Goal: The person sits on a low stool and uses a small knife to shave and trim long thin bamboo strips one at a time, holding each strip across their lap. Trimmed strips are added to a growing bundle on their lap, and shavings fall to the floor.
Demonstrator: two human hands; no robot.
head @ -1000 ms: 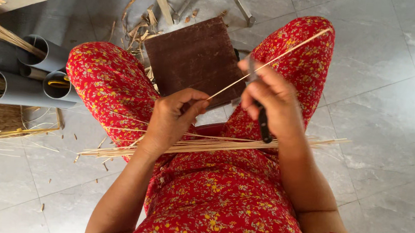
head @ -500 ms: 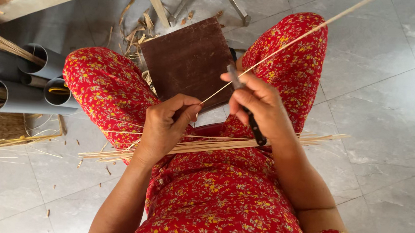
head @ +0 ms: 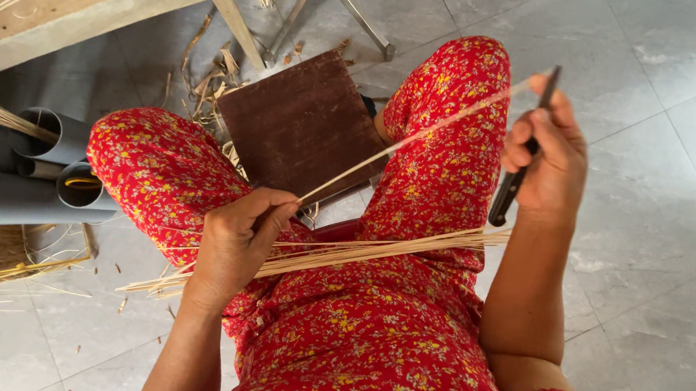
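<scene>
Left hand (head: 235, 244): fingers pinching near end of thin strip (head: 401, 146). Right hand (head: 545, 157): fingers curled tight round dark-handled knife (head: 519, 172), strip's far end at blade. Strip bundle (head: 343, 251) on lap, under left fingers.

A thin pale strip (head: 401, 146) stretches taut diagonally beside a dark-handled knife (head: 521, 164).

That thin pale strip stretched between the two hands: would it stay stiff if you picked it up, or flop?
The strip is probably springy, not stiff: it runs nearly straight only because the left hand and right hand pull it taut. It looks very light, being so thin. It may snap if bent sharply, like the scraps on the floor.
</scene>
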